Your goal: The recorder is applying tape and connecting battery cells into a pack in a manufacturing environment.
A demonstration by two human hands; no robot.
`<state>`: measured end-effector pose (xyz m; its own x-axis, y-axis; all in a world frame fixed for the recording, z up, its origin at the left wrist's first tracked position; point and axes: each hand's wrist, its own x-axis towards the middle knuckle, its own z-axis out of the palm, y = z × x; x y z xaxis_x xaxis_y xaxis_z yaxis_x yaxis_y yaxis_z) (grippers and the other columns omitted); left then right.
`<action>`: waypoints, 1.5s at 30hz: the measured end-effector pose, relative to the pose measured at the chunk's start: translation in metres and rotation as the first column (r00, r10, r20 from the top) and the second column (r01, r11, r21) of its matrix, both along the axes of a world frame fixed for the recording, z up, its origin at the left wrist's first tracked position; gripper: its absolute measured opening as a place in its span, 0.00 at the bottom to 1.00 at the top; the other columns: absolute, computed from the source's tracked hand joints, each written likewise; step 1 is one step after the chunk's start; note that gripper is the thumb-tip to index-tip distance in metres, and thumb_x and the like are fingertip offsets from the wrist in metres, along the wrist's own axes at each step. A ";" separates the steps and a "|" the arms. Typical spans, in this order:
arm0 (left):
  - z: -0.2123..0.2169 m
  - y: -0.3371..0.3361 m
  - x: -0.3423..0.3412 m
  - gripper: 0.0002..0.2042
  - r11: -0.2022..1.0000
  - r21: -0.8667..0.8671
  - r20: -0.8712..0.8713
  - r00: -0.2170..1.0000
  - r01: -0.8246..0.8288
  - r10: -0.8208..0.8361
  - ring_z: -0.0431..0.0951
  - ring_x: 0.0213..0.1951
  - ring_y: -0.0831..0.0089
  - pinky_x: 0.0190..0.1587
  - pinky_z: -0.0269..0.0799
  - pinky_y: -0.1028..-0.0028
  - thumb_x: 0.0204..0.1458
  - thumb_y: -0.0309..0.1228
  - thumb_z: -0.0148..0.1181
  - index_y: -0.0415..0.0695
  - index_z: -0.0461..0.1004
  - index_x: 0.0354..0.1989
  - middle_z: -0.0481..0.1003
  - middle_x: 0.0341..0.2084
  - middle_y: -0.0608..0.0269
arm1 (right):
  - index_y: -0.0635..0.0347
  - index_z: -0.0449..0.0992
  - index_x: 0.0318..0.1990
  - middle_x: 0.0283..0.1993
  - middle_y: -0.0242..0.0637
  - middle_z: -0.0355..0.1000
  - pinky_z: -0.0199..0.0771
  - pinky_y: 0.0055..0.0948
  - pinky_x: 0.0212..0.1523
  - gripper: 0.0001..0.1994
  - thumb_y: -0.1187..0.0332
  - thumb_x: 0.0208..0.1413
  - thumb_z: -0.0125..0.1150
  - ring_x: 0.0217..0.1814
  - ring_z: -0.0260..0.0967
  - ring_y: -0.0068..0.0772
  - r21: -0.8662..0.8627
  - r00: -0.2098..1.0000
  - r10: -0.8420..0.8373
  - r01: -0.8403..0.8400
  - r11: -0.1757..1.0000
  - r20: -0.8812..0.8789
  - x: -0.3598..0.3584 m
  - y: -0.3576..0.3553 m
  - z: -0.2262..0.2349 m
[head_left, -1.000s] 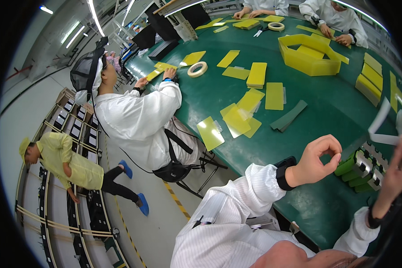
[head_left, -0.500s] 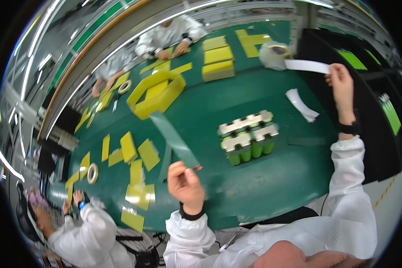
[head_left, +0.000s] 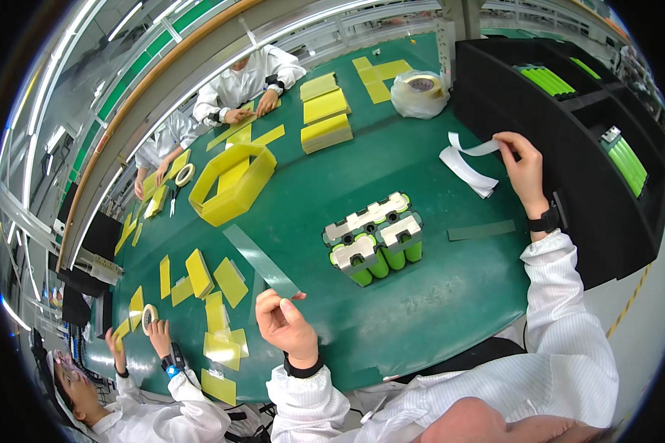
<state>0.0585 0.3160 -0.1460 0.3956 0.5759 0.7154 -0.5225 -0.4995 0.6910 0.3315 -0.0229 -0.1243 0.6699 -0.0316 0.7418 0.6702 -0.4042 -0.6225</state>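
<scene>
Fingers curled on the left hand [head_left: 288, 328], clear strip [head_left: 264, 261] right by them.
Can't tell if it's gripped tbh. Green cell block [head_left: 394, 256] sits mid-desk [head_left: 458, 295], then the right hand [head_left: 523, 173] pinches a white strip [head_left: 478, 150] beside more white strips [head_left: 467, 173].

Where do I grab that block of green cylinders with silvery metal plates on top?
Probably low on the left and right ends of the green-cylinder block, coming from both sides: it stands upright, silvery metal plates cover much of its top, and rounded walls show below.
</scene>
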 end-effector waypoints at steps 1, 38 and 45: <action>-0.001 0.000 0.001 0.02 1.000 -0.008 -0.001 1.000 0.013 -0.013 0.69 0.31 0.72 0.33 0.77 0.69 0.53 0.19 0.48 0.38 0.64 0.34 0.64 0.34 0.59 | 0.65 0.76 0.36 0.34 0.37 0.75 0.73 0.24 0.37 0.04 0.80 0.54 0.57 0.34 0.74 0.29 -0.110 0.998 0.030 -0.024 0.994 0.051 0.000 -0.001 -0.003; 0.020 -0.044 -0.001 0.04 0.976 0.174 -0.045 0.992 0.127 -0.121 0.66 0.33 0.72 0.38 0.62 0.77 0.48 0.16 0.52 0.36 0.67 0.30 0.67 0.30 0.59 | 0.57 0.74 0.35 0.38 0.32 0.69 0.66 0.33 0.41 0.11 0.72 0.39 0.62 0.41 0.67 0.35 -0.500 0.658 0.620 -0.399 0.768 0.427 -0.182 0.160 0.041; 0.047 -0.040 0.001 0.16 0.940 0.315 -0.074 0.990 0.136 -0.118 0.67 0.35 0.72 0.38 0.62 0.75 0.55 0.40 0.58 0.38 0.69 0.40 0.71 0.36 0.56 | 0.61 0.71 0.30 0.30 0.31 0.67 0.65 0.27 0.35 0.07 0.76 0.46 0.65 0.32 0.65 0.28 0.028 0.753 0.657 -0.656 0.754 -0.047 -0.168 0.135 0.040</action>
<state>0.0598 0.2765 -0.0993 0.4927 0.2643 0.8291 -0.5630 -0.6297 0.5353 0.1631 0.1117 -0.0842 0.5650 0.4230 0.7084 0.7360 0.1296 -0.6644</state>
